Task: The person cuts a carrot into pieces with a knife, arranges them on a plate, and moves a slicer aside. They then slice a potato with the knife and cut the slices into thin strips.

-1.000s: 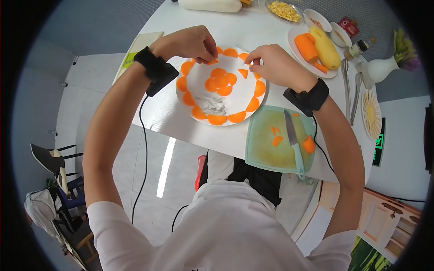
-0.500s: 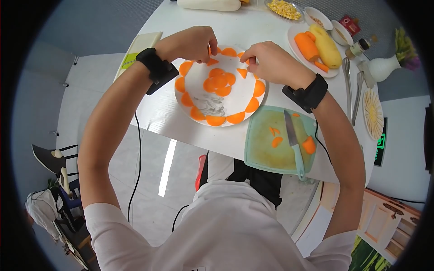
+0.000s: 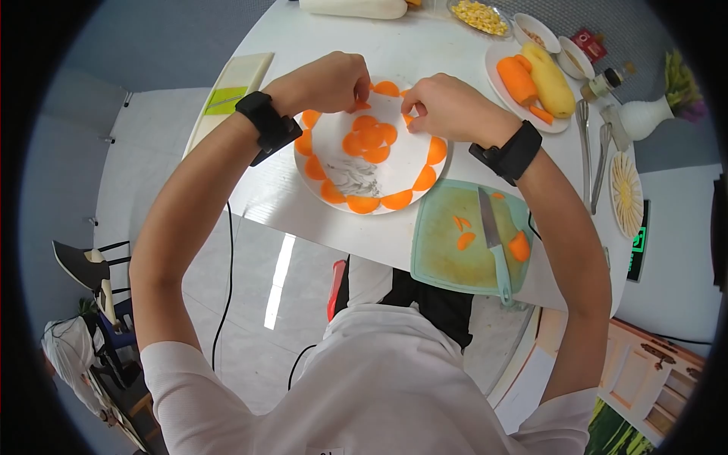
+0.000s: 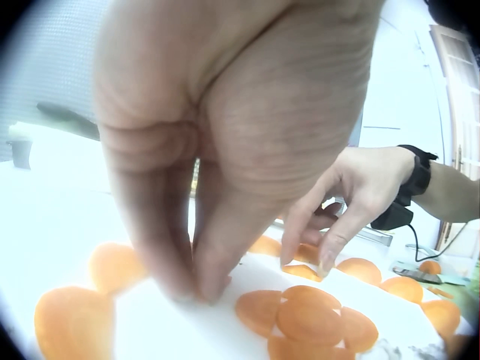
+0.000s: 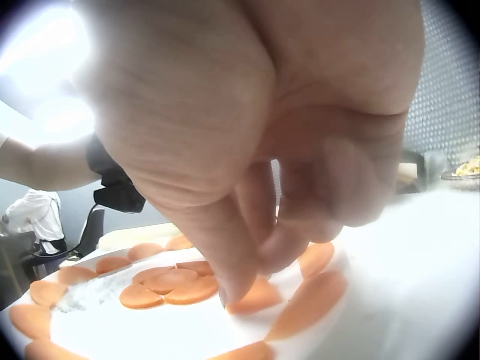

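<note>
A round white plate (image 3: 398, 171) bears carrot half-slices (image 3: 363, 204) along its rim and a flower of overlapping carrot rounds (image 3: 369, 136) near its middle. My left hand (image 3: 327, 85) is over the far left rim, thumb and fingertips pinched together at a small carrot piece (image 3: 362, 107) inside the ring. At the far right rim, my right hand (image 3: 459, 110) pinches a carrot wedge (image 5: 257, 297) between thumb and fingers, low over the plate. The left fingertips largely hide their piece in the left wrist view. Grey-white shading marks the plate's near part.
Right of the plate, a green cutting board (image 3: 447, 262) holds a knife (image 3: 493, 235) and carrot bits (image 3: 465, 240). Beyond lie a dish of carrots and a yellow vegetable (image 3: 547, 80), tongs (image 3: 582, 152), corn kernels (image 3: 479, 17) and a white vase (image 3: 643, 117). A grater board (image 3: 227, 98) is left.
The left hand has shifted slightly right and nearer at its carrot piece. My right hand has come down onto the wedge that lay uncovered before, and its fingers now cover most of it.
</note>
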Demonstrator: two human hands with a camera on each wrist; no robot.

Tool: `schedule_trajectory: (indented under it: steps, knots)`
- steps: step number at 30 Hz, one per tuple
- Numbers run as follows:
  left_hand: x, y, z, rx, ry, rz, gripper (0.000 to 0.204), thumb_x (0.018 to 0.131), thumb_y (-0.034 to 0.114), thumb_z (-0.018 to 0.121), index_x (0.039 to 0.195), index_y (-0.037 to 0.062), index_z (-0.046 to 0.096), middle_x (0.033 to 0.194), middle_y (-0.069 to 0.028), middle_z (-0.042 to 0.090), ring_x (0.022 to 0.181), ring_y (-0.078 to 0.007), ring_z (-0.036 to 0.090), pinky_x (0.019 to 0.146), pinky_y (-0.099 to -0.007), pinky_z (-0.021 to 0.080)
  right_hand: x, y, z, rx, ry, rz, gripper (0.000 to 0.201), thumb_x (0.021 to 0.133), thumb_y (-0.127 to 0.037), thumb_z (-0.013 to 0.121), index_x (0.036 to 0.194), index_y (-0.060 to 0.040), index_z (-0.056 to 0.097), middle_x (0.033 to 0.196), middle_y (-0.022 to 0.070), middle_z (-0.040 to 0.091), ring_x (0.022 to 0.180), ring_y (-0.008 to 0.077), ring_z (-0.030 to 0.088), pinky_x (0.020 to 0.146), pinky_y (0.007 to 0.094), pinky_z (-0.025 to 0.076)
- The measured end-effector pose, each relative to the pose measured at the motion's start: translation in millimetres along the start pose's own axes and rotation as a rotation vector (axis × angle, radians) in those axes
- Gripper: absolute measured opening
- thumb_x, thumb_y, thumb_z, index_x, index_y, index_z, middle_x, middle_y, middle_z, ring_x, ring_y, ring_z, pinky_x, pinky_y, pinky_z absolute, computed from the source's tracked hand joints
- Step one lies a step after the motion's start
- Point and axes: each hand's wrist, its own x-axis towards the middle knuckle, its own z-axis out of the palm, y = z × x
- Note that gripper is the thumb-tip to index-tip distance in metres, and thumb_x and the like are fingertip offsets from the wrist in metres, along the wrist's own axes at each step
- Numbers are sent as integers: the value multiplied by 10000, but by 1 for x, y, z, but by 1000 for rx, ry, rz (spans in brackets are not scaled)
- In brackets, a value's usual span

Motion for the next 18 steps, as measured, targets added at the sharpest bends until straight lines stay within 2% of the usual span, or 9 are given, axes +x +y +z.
schedule_trajectory:
  steps: [2, 5, 18]
  knots:
    - [1, -2, 3, -21, 25, 20, 194, 762, -68, 742, 944, 1, 752, 919, -132, 746, 795, -259, 697, 715, -300, 565, 0, -1, -1, 8, -20, -6, 312, 779, -128, 734, 1049, 29, 739, 771, 126, 653, 726, 275, 636, 688, 382, 502]
    - [1, -1, 3, -27, 19, -18, 178, 782, 15, 797, 953, 13, 745, 928, -102, 727, 826, -208, 694, 759, -298, 563, -1, 0, -1, 24, -32, -12, 306, 779, -130, 731, 1036, 34, 741, 755, 125, 642, 706, 269, 622, 675, 385, 493]
    - [3, -3, 6, -10, 38, 2, 195, 760, -5, 801, 945, 8, 743, 872, -97, 734, 786, -202, 697, 733, -288, 567, -4, -1, -1, 31, -42, 2, 323, 776, -117, 733, 1058, 40, 747, 752, 146, 657, 703, 279, 631, 683, 381, 501]
